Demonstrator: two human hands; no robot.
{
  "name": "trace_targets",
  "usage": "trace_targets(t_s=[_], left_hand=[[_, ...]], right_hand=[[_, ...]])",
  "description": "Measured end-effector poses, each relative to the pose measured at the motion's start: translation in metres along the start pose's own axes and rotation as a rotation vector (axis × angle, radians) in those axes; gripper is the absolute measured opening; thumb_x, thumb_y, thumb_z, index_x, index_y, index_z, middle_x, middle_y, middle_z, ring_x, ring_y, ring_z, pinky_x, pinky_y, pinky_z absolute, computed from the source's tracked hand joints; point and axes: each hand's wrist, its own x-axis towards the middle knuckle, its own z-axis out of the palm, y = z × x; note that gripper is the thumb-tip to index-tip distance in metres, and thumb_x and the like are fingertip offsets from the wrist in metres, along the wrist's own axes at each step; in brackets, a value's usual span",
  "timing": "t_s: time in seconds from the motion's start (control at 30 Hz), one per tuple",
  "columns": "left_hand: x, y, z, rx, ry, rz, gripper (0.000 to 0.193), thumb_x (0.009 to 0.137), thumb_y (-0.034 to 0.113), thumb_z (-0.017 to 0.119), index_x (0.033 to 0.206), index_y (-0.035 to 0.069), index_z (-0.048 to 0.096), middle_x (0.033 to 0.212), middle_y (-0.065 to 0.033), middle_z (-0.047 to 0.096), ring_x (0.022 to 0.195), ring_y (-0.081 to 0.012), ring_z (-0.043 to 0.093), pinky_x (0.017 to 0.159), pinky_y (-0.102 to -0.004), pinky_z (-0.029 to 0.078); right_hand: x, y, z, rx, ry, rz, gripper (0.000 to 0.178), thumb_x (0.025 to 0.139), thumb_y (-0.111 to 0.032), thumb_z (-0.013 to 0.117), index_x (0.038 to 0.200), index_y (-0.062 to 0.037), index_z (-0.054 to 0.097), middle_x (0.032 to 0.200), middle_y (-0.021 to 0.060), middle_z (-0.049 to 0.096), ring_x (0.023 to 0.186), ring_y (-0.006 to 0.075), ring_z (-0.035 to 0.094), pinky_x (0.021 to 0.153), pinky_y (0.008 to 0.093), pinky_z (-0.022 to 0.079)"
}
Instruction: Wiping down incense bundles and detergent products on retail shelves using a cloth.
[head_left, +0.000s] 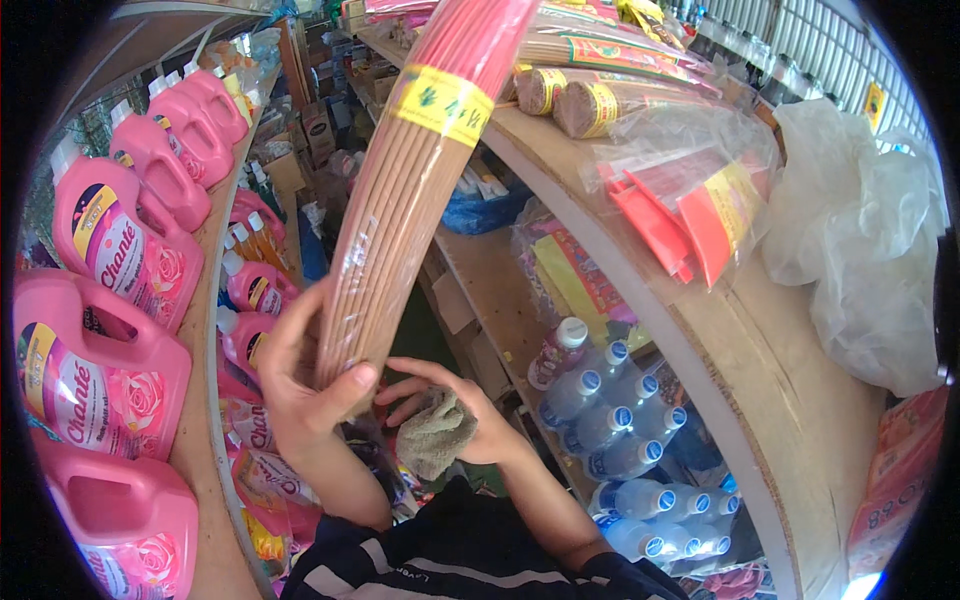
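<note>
A long bundle of incense sticks [375, 230] in clear plastic stands tilted before me, its brown lower ends toward me and its pink tops leaning away to the right. Around its upper part runs a yellow paper band. My left hand [315, 385] is closed round the bottom of the bundle, thumb across the front. Just right of that base, my right hand [478, 412] holds a crumpled grey-green cloth [437, 435] against its palm. Some of its fingers reach toward the bundle's lower end; whether they touch it I cannot tell.
Pink jugs [120, 240] line the left shelf. On the curved wooden shelf [740, 350] at right lie more incense bundles [600, 105], red packets [690, 215] in plastic and clear plastic bags [850, 240]. Lower down stand several blue-capped water bottles [605, 425].
</note>
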Motion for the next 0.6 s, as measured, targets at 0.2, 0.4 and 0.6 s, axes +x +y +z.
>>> trace_targets(t_s=[0.2,0.4,0.6], left_hand=[[0.062,0.029,0.014,0.315,-0.084,0.122,0.057,0.068,0.003,0.072,0.119,-0.006,0.048,0.113,-0.0153,0.057,0.099,-0.0162,0.057,0.084,-0.0285,0.044],[0.117,0.051,0.014,0.603,-0.355,0.451,0.051,0.06,0.004,0.073,0.11,0.003,0.063,0.099,-0.0086,0.057,0.085,-0.023,0.059,0.077,-0.0308,0.045],[0.15,0.038,0.071,0.596,-0.334,0.348,0.045,0.062,0.009,0.075,0.105,0.001,0.062,0.097,-0.0113,0.062,0.091,-0.0214,0.063,0.078,-0.0316,0.047]], right_hand=[[-0.007,-0.001,-0.017,-0.025,0.135,0.036,0.068,0.074,-0.013,0.072,0.133,-0.0029,0.041,0.109,0.0123,0.062,0.091,0.016,0.061,0.082,0.03,0.048],[-0.005,0.009,-0.03,-0.008,0.148,0.048,0.07,0.072,-0.015,0.076,0.131,-0.0002,0.042,0.111,0.0157,0.06,0.092,0.0198,0.062,0.079,0.0312,0.051],[0.0,0.008,-0.042,-0.04,0.203,0.06,0.071,0.07,-0.014,0.078,0.13,0.0003,0.043,0.111,0.0154,0.06,0.092,0.0194,0.062,0.08,0.0311,0.051]])
